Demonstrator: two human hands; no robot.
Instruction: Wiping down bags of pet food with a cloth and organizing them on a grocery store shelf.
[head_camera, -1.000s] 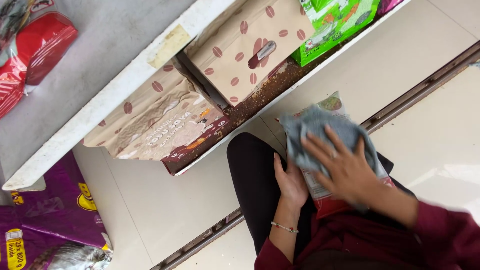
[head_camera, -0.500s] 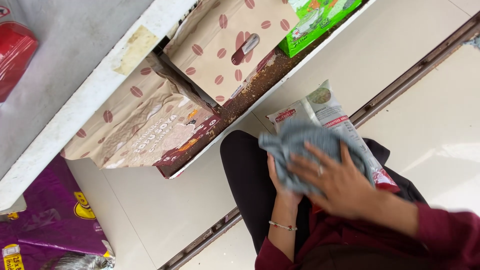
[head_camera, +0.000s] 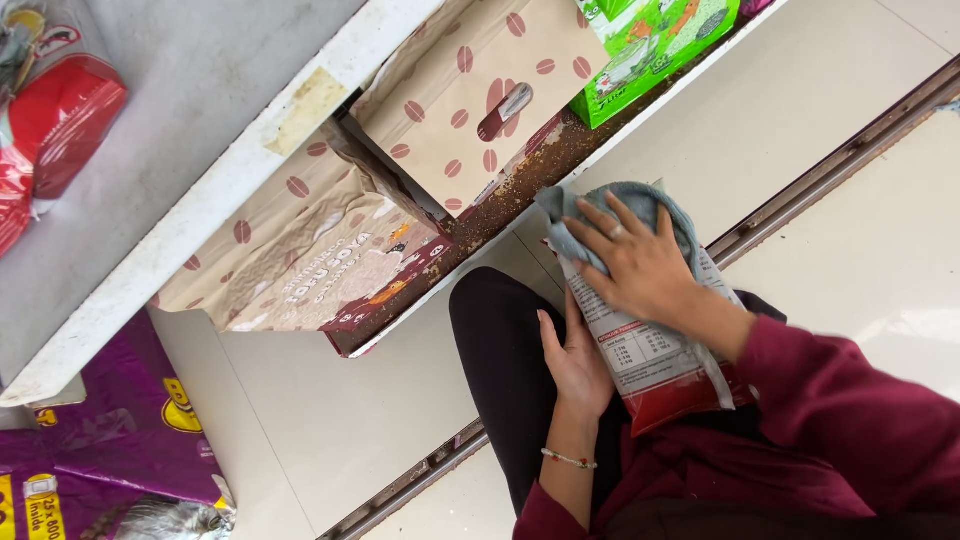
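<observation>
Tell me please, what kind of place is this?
Probably a pet-supply shop aisle: a white metal shelf holds beige paper bags with brown bean prints, a green carton stands beside them, and purple plastic sacks lie on the tiled floor.

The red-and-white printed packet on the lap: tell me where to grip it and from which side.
Grip the red-and-white printed packet at its red lower end, coming from the right. That end lies flat and bare, while the right hand with the grey-blue cloth covers the top and the left hand holds the left edge.

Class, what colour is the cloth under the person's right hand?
The cloth is grey-blue, pressed by the right hand onto a red-and-white packet; the head view shows it.
</observation>
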